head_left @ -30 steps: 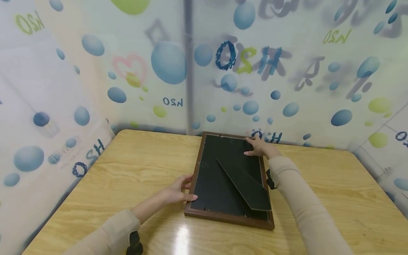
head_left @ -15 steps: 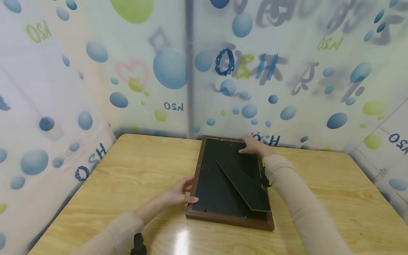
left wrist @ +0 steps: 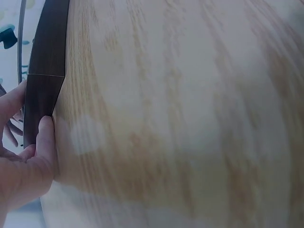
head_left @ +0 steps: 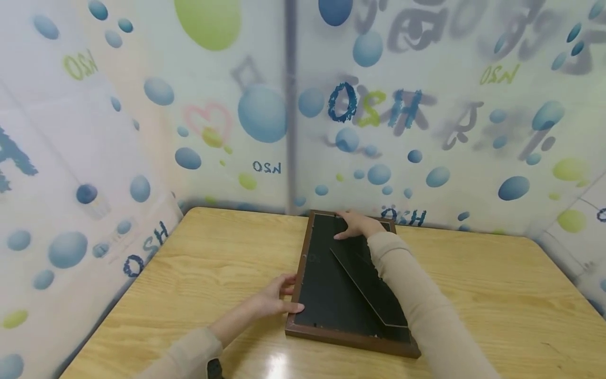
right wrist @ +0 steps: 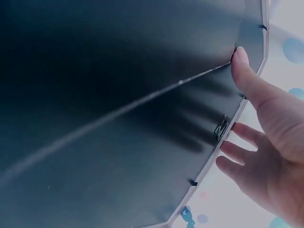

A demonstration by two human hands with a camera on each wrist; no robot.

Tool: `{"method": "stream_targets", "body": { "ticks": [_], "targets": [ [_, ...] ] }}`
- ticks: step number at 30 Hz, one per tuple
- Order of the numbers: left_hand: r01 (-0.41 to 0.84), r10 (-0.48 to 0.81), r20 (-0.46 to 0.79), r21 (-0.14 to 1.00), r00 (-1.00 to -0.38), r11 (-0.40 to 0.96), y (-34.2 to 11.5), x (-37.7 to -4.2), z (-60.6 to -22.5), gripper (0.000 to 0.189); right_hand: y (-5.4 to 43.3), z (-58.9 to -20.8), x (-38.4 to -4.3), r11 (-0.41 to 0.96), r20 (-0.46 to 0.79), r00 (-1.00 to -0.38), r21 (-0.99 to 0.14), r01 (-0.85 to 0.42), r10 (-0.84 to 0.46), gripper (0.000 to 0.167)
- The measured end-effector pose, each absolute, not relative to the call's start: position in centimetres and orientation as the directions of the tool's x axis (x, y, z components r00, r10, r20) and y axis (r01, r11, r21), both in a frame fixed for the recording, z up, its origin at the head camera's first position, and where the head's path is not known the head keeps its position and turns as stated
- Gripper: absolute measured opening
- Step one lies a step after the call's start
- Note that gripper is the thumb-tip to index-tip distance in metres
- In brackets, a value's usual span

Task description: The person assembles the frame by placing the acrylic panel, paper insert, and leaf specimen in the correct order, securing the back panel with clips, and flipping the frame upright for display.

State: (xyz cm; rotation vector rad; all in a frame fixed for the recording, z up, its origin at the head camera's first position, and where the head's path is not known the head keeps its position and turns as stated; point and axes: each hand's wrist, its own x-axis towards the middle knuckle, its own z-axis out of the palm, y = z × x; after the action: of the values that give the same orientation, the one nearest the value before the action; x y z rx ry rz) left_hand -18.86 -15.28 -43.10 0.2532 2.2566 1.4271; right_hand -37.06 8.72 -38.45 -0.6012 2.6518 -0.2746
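A picture frame (head_left: 350,342) with brown moulding lies back up on the table, its black backing board (head_left: 322,287) facing me. A black easel stand (head_left: 374,295) slants across the backing, its wide end toward the near right corner. My left hand (head_left: 272,300) grips the left side near the front corner, thumb over the rim; the left wrist view shows fingers (left wrist: 46,142) against the dark side. At the far edge, my right hand (head_left: 358,225) is spread, thumb over the backing. In the right wrist view its fingertips (right wrist: 228,148) meet the rim beside a small metal hanger (right wrist: 221,128).
The wooden table (head_left: 227,252) extends on both sides of the frame. Behind it stands a patterned wall covering (head_left: 265,113) with bubbles and lettering, close to the frame's far edge. My right sleeve (head_left: 426,300) crosses over the frame's right side.
My right hand has slid left along the frame's far edge from near the right corner. The left hand keeps its place on the frame. The head view has tilted up slightly.
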Motion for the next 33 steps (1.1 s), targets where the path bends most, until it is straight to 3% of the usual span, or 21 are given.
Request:
{"method": "stream_targets", "body": {
  "ticks": [5,22,28,33],
  "targets": [
    [-0.094,0.372,-0.276,0.893,-0.886,0.44,-15.1,-18.6,-43.0,0.08,8.6,-38.7,-37.0,0.893,-0.362,-0.825,-0.292,-0.342,-0.434,0.079],
    [-0.103,0.35,-0.276,0.892,-0.895,0.44,-14.9,-19.3,-42.7,0.081,8.4,-38.4,-36.9,0.921,-0.401,-0.829,-0.172,-0.35,-0.39,0.073],
    [-0.107,0.364,-0.296,0.883,-0.883,0.456,-14.8,-19.0,-42.7,0.082,10.0,-38.3,-36.3,0.872,-0.353,-0.811,-0.34,-0.353,-0.466,0.078],
    [-0.111,0.36,-0.296,0.884,-0.885,0.454,-15.0,-19.1,-42.6,0.082,13.0,-37.5,-35.6,0.828,-0.229,-0.858,-0.461,-0.32,-0.459,0.074]
  ]
}}
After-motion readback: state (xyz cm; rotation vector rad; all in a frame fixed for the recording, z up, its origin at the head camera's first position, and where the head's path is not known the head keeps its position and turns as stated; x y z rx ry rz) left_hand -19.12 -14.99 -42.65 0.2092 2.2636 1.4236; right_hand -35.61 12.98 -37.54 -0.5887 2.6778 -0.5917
